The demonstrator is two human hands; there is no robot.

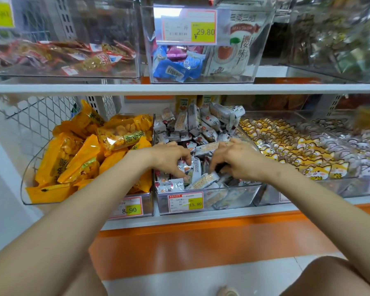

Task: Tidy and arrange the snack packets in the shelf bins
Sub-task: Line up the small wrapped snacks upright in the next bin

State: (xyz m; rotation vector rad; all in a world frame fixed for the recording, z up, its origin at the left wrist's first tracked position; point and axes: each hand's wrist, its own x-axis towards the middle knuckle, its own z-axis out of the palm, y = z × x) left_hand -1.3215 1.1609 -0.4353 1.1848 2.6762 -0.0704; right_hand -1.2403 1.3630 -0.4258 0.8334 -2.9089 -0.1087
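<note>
**Item:** middle bin (pixel 205 190), lower shelf, clear plastic, price tag (pixel 185 202) on its front wall.

**Contents:** white packets (pixel 201 124), loose and lying at all angles. They are heaped above the rim at the back and sit lower at the front.

**Hands:** both are inside the bin, near the front.
- Left hand (pixel 169 157): fingers curled, thumb and fingertips pinching one packet (pixel 194 167).
- Right hand (pixel 235 159): fingers curled down among the packets. They hide what lies under them, so I cannot tell whether it grasps one.

**Neighbours:**
- Orange packets (pixel 77 159) in the left bin (pixel 28 178), touching the shared wall.
- Cat packets (pixel 286 150) in the right bin (pixel 297 113), laid in rows.

**Hazards, as judged:**
1. The back heap stands higher than the side walls. Pulling or raking at the front would probably undermine it, and packets could slide into either neighbouring bin and mix the stock.
2. The front wall is low. A brisk sweep toward the person could send packets over it to the floor (pixel 201 272).
3. Two hands working close together may tug the same packet or knock one from the other's hold.
4. Pressing down to level the pile could crush brittle contents.
5. The top orange packets lean toward the middle bin, and a left forearm nudge might tip one in.
</note>
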